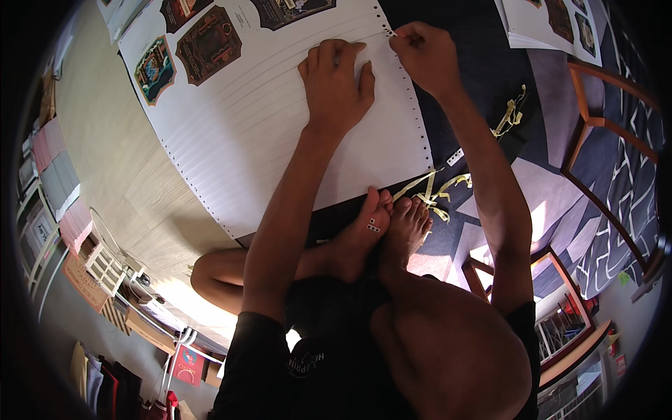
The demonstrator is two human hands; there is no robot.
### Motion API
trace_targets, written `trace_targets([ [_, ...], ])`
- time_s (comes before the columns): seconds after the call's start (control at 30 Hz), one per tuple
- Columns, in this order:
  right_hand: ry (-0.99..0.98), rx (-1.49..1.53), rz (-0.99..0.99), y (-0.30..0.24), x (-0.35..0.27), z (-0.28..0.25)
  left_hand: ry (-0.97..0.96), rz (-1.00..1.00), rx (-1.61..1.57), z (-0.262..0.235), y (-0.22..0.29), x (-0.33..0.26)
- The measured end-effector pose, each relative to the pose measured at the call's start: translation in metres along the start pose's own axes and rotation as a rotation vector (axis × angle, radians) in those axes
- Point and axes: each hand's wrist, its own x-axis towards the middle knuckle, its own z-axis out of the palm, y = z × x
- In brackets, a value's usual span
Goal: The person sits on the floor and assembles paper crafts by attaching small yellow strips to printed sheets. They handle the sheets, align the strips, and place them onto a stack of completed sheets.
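Note:
A large white lined sheet [266, 133] with punched holes along its edges lies on a dark mat [483, 63] on the floor. Ornate dark printed cut-out shapes [208, 45] sit on its far left part. My left hand [336, 80] presses flat on the sheet near its upper right corner. My right hand [423, 52] pinches the perforated edge strip at that corner. My crossed feet [392, 224] rest at the sheet's near edge.
Yellow paper scraps [430, 189] lie by my feet and more yellow scraps [511, 115] lie further right. Another printed sheet [549, 24] is at top right. A wooden chair [609, 140] stands right. Wood floor [119, 168] and stacked items are left.

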Motion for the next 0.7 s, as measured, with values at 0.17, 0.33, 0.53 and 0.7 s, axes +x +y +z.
trace_targets([
  [0.17,-0.067,0.023,0.122,-0.004,-0.002,-0.004,-0.016,0.018,0.051,0.001,0.002,0.007],
  [0.33,-0.011,-0.001,0.122,-0.008,-0.009,0.001,-0.142,0.028,0.156,-0.003,0.003,0.024],
  [0.53,0.043,0.074,0.133,-0.008,-0.016,0.010,-0.198,0.058,0.192,-0.005,0.003,0.027],
  [0.7,0.046,0.075,0.123,-0.008,-0.018,0.013,-0.228,0.043,0.211,-0.006,0.002,0.029],
])
